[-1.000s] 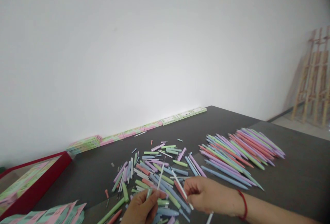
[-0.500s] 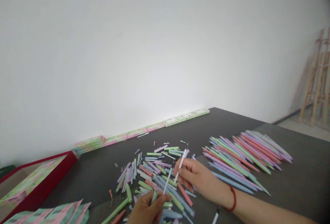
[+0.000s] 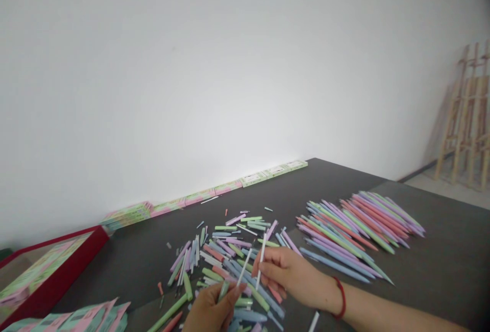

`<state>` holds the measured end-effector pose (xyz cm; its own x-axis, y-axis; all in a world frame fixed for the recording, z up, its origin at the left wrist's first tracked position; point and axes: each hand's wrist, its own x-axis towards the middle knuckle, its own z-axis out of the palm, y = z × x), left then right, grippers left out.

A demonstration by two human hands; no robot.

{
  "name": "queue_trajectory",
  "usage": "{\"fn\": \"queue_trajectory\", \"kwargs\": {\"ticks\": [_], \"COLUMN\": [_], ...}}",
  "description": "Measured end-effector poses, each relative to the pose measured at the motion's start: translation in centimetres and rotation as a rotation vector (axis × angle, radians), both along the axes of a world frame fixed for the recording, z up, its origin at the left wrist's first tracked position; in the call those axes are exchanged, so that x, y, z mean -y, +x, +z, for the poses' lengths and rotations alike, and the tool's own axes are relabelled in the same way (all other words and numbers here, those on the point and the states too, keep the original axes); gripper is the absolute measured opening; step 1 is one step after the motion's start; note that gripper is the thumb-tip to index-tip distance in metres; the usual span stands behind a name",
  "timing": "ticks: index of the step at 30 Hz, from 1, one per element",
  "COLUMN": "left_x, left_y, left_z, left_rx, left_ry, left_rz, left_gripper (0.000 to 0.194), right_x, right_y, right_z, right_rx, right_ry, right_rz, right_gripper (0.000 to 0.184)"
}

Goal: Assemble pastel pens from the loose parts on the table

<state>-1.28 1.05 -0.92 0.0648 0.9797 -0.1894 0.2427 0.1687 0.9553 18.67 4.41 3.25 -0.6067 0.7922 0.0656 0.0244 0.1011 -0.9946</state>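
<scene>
Low in the view, my left hand [image 3: 215, 307] is closed around a white pen refill [image 3: 245, 266] that points up and to the right. A short green pen piece [image 3: 223, 290] also sticks out of its fingers. Just right of it, my right hand [image 3: 276, 272] pinches a second white refill [image 3: 261, 260], held nearly upright. The two refills are close together but apart. Under both hands lies a loose heap of pastel pen parts [image 3: 218, 245]: green, blue, purple and coral barrels, caps and white refills. My hands hide part of the heap.
Rows of pastel pens [image 3: 344, 235] lie on the dark table [image 3: 291, 189] at right. Flat printed boxes [image 3: 229, 187] line the wall. At left are a red-rimmed box [image 3: 76, 260] and pink-and-green packets [image 3: 76, 319]. Wooden easels [image 3: 467, 118] stand far right.
The refill in my right hand has turned more upright, and its dark tip no longer shows at the top. My left hand keeps its grip. The whole view has shifted slightly.
</scene>
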Motion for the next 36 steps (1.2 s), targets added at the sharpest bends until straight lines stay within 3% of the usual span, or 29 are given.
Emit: {"fn": "queue_trajectory", "kwargs": {"ticks": [5,8,12,21,26,33,36], "left_x": [0.3,0.6,0.9,1.1,1.6,2.3,2.1], "left_y": [0.1,0.7,1.4,1.7,2.1,2.2,2.2], "left_z": [0.6,1.2,1.9,1.9,2.5,2.0,1.4], "left_rx": [-0.166,-0.296,-0.318,-0.302,-0.463,-0.291,-0.194], "left_ry": [0.212,0.291,0.293,0.27,0.218,0.303,0.318], "left_rz": [0.042,-0.125,-0.326,-0.351,-0.298,-0.253,-0.307], "left_gripper": [0.037,0.019,0.023,0.026,0.011,0.021,0.03], "right_x": [0.4,0.7,1.3,1.7,1.7,1.9,1.6], "right_y": [-0.6,-1.0,-1.4,-1.4,-1.0,-1.5,-1.5], "right_z": [-0.4,-0.4,-0.6,-1.5,-1.2,-1.7,-2.3], "right_rx": [-0.026,-0.075,-0.109,-0.086,-0.198,-0.157,-0.146], "right_ry": [0.013,0.033,0.047,0.049,0.021,-0.01,-0.027], "right_rz": [-0.01,-0.007,0.015,0.05,-0.094,-0.14,-0.17], "right_gripper": [0.019,0.023,0.025,0.021,0.026,0.024,0.023]}}
